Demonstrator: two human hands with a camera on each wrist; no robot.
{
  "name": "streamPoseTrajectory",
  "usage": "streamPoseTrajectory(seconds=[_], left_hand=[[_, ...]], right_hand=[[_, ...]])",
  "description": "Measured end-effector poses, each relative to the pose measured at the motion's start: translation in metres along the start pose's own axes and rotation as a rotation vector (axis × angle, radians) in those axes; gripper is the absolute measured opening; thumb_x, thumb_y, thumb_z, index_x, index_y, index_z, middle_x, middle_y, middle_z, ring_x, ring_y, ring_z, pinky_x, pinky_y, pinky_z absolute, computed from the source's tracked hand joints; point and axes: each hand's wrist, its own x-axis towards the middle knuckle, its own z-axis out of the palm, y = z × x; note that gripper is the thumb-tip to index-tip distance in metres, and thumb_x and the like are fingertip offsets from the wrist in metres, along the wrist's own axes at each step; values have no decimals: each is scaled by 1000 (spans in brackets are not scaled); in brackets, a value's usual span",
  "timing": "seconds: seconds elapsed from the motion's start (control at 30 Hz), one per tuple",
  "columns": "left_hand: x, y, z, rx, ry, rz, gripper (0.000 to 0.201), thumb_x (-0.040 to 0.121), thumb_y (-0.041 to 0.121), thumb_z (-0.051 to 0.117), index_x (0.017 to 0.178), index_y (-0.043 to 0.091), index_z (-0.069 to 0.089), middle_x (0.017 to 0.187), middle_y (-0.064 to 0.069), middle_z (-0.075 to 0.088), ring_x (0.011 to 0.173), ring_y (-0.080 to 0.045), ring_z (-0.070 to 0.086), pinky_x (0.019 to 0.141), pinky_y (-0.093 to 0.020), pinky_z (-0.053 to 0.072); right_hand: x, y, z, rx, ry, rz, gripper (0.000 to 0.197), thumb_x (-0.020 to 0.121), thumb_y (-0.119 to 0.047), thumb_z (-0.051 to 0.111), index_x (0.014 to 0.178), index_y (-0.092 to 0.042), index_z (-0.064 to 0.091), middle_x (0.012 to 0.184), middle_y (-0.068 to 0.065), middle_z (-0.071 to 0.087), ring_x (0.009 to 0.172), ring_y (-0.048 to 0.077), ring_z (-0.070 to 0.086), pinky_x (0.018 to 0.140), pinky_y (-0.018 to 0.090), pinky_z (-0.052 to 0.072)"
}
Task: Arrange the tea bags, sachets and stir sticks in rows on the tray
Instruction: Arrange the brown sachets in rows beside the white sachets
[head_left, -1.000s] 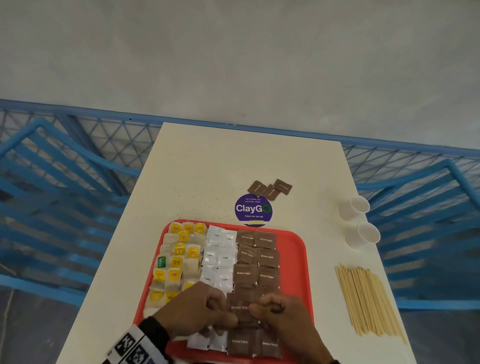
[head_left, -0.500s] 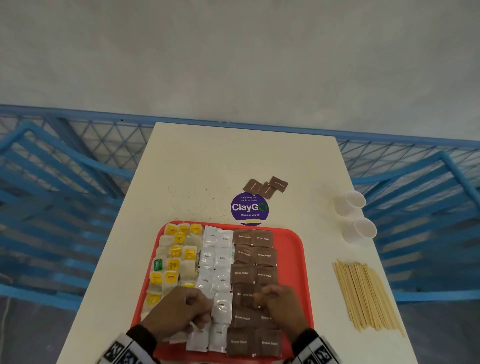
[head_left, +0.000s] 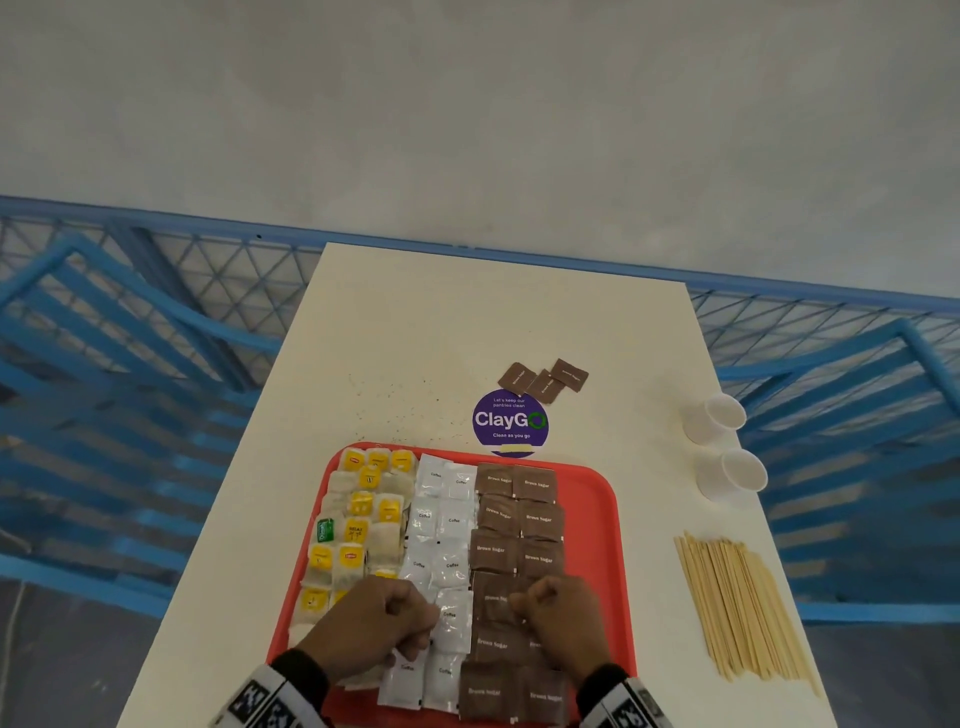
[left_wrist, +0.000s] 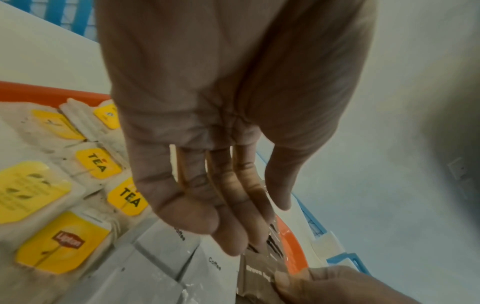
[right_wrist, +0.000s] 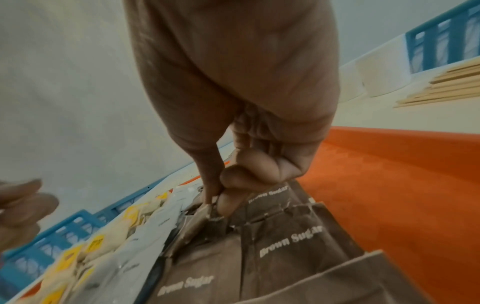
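on the left of the red tray (head_left: 597, 499), the tea bags (head_left: 358, 519) are laid in rough rows, their yellow tags mostly face up, though the rows are uneven and some bags overlap. beside them, two columns of white coffee sachets (head_left: 441, 519) are set down the middle. the left hand (head_left: 371, 623) is held over the near end of these columns; in the left wrist view its fingers (left_wrist: 187, 216) are seen nearly straight and relaxed, and nothing is gripped. next come two columns of brown sugar sachets (head_left: 514, 519), and the corner of one near sachet is pinched between thumb and forefinger of the right hand (head_left: 563, 618), a straightening touch by the look of it. the right strip of the tray is left bare. three loose brown sachets (head_left: 543, 382) are left on the table (head_left: 415, 322) beyond the tray, and the stir sticks (head_left: 743, 608) lie in a pile on the table to the right, near two white cups (head_left: 724, 447). the task is judged more than half done: the loose sachets and the sticks are not yet placed. the near edge of the tray is cut off, some sachets are covered by the hands, and the wrist views are blurred.
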Motion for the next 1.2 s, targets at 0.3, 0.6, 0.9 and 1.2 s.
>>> streamPoseTrajectory(seconds=[0.3,0.6,0.9,1.2], left_hand=[[20,6,15,222,61,128,13,90,27,71,78,23,73,72,5,72,57,-6,66,62,-20,54],[27,1,21,264,41,89,12,89,31,73,89,19,76,77,4,74,59,-2,66,64,-18,55],[43,19,6,328,82,120,31,91,35,69,67,18,61,54,7,62,49,-2,55,54,-14,46],[112,105,-57,520,258,130,42,94,41,63,62,17,51,60,6,51,55,-5,45,55,-16,34]], right_hand=[[-14,-2,-1,-226,3,-110,25,83,-26,66,72,-27,44,79,-8,61,76,14,58,73,32,50],[-13,-6,18,-297,-109,-291,23,78,-20,58,98,-29,50,103,-3,59,95,20,56,79,34,49],[-5,-2,-9,-148,-128,-239,16,77,-28,66,67,-32,54,67,-12,64,66,3,59,67,28,50],[104,-46,-104,-125,80,-212,31,83,-23,69,56,-27,56,57,-14,59,58,-1,54,58,14,37]])
